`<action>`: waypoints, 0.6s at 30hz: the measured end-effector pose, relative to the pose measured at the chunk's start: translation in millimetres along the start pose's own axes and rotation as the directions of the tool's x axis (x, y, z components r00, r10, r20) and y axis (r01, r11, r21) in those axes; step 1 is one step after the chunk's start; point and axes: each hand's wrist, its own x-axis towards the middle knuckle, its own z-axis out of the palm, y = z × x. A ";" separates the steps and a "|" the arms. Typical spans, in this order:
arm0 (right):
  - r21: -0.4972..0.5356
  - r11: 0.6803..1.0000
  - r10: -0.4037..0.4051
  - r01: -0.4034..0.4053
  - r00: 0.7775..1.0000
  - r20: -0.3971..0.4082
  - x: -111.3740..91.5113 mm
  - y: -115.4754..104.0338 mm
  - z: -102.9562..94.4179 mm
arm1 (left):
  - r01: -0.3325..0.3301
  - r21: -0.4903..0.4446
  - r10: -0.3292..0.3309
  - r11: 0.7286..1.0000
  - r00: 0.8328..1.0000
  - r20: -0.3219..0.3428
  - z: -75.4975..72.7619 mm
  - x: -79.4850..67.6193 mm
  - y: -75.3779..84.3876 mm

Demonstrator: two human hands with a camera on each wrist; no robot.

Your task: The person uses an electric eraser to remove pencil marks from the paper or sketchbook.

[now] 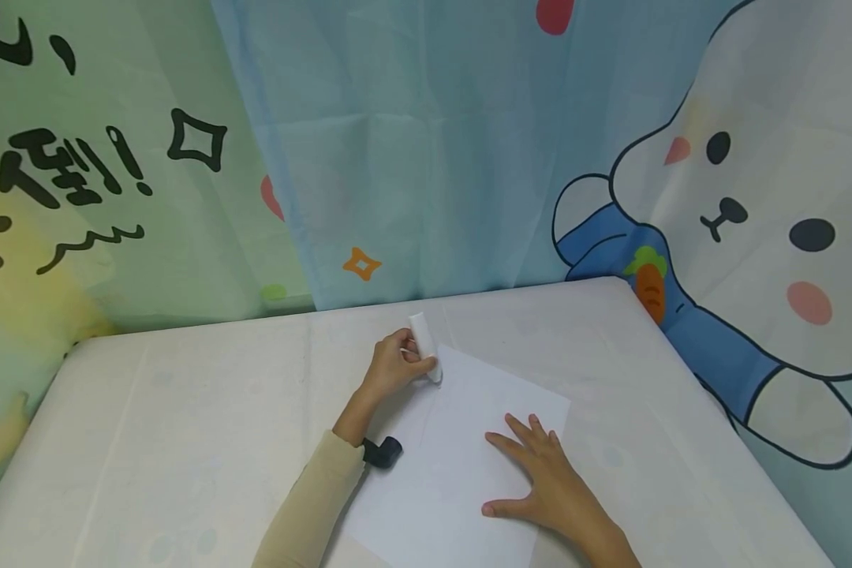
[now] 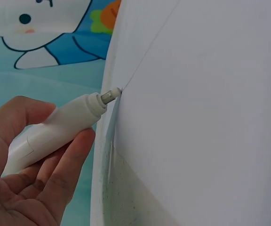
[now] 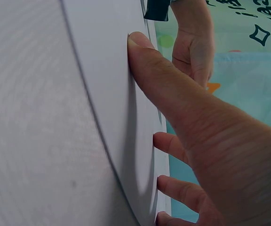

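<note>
My left hand (image 1: 392, 369) holds a white electric eraser (image 1: 422, 334) between thumb and fingers, at the far corner of a blank white sheet of paper (image 1: 461, 434). In the left wrist view the eraser (image 2: 62, 127) has a thick round body and a metal collar with a small pale tip. That tip (image 2: 118, 91) is right at the paper's corner. My right hand (image 1: 543, 481) rests on the near right part of the sheet, fingers spread. The right wrist view shows its thumb and fingertips touching the paper (image 3: 112, 94).
A white-covered table (image 1: 184, 442) lies under the paper. Behind it hangs a printed curtain (image 1: 426, 158) with a cartoon bear and a carrot. A black wrist device (image 1: 383, 453) sits on my left wrist, at the end of a beige sleeve (image 1: 315, 505).
</note>
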 end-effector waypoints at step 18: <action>-0.002 1.000 0.009 -0.009 1.000 0.009 0.7 1.7 0.8 | -0.012 -0.056 0.011 0.998 1.000 -0.012 1.5 -0.2 1.4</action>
